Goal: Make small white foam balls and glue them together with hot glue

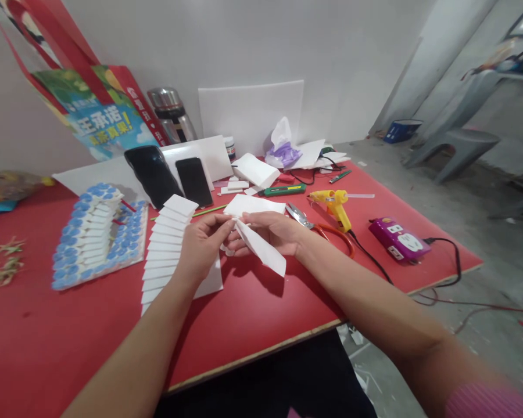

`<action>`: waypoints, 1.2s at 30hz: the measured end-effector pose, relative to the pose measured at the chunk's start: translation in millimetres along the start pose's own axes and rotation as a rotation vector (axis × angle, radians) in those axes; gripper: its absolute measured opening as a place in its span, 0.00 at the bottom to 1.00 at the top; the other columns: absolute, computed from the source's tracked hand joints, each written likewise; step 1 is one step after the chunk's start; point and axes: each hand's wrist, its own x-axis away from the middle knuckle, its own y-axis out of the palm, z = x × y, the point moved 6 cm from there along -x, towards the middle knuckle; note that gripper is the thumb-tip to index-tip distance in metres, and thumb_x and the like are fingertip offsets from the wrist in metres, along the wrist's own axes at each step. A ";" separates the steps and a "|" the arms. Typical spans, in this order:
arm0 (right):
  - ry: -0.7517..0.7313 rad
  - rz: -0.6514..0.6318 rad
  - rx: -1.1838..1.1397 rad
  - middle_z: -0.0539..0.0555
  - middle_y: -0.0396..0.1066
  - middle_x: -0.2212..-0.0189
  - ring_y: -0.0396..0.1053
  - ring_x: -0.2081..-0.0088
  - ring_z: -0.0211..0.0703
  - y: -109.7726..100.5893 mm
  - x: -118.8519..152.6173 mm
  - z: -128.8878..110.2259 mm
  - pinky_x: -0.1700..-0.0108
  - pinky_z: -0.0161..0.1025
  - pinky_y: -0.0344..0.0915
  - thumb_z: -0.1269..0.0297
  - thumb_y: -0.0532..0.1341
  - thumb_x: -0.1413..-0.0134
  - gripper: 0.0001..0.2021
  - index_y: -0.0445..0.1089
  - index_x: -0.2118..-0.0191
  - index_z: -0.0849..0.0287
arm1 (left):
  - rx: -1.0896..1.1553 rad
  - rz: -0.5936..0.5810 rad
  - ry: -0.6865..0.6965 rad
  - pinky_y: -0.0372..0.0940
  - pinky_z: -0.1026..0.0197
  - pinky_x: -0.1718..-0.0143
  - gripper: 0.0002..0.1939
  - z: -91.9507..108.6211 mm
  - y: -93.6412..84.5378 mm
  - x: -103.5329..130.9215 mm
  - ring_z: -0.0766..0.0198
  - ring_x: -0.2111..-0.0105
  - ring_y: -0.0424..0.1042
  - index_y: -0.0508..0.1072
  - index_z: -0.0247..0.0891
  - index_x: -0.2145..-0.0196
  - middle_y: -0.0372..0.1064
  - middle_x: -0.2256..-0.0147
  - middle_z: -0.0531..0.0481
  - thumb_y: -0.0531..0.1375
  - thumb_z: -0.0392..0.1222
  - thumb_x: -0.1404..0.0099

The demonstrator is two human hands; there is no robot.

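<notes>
A folded piece of white paper or tissue (261, 248) is pinched at its upper left end between my two hands, and its loose end hangs toward the table's front edge. My left hand (204, 241) has its thumb and forefinger closed on that end. Curled around the same piece is my right hand (273, 229), its fingers partly hidden behind the paper. Beside my left wrist, overlapping white foam-like strips (161, 255) form a stepped row. Just beyond my hands lies a flat white sheet (255, 204).
Orange-handled scissors (337, 238), a yellow glue gun (335, 206) and a purple power socket (398, 238) stand right. A green cutter (283, 190) and two phones (194, 182) are behind. A blue-and-white model (98, 232) sits left on the red table (244, 337).
</notes>
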 end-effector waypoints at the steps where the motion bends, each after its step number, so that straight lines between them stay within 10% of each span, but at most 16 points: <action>1: 0.004 -0.007 -0.013 0.61 0.80 0.68 0.80 0.67 0.46 -0.5 -0.1 0.9 0.58 0.44 0.81 0.68 0.60 0.30 0.07 0.74 0.59 0.66 | -0.028 0.008 0.020 0.69 0.64 0.70 0.12 2.5 0.3 0.4 0.66 0.72 0.73 0.82 0.35 0.66 0.79 0.70 0.48 0.73 0.46 0.42; 16: -0.133 0.261 0.113 0.53 0.74 0.78 0.68 0.79 0.34 -8.6 2.5 -3.5 0.75 0.31 0.71 0.76 0.66 0.39 0.08 0.73 0.70 0.66 | -0.172 -0.054 0.079 0.70 0.65 0.74 0.08 7.5 3.3 5.0 0.65 0.77 0.76 0.82 0.36 0.64 0.79 0.73 0.51 0.69 0.44 0.37; 25: -0.581 0.603 0.869 0.45 0.68 0.79 0.64 0.74 0.36 -6.7 12.3 -16.8 0.70 0.35 0.58 0.73 0.67 0.50 0.11 0.65 0.76 0.57 | -0.487 0.026 0.333 0.69 0.59 0.65 0.08 17.8 13.0 17.3 0.60 0.69 0.77 0.80 0.39 0.65 0.79 0.67 0.48 0.63 0.43 0.31; 30: -0.752 0.558 1.146 0.47 0.70 0.74 0.64 0.71 0.38 6.5 17.7 -13.6 0.66 0.38 0.56 0.69 0.64 0.43 0.10 0.64 0.73 0.56 | -0.629 0.046 0.440 0.68 0.56 0.58 0.09 23.0 14.1 21.2 0.56 0.62 0.78 0.79 0.39 0.65 0.80 0.64 0.46 0.60 0.42 0.29; 36: -0.668 0.524 0.889 0.48 0.71 0.76 0.68 0.71 0.39 -6.6 10.2 -14.5 0.65 0.38 0.63 0.70 0.65 0.44 0.09 0.68 0.74 0.56 | -0.683 0.016 0.513 0.70 0.54 0.52 0.11 26.1 19.7 24.0 0.54 0.57 0.78 0.80 0.39 0.60 0.81 0.60 0.44 0.58 0.41 0.26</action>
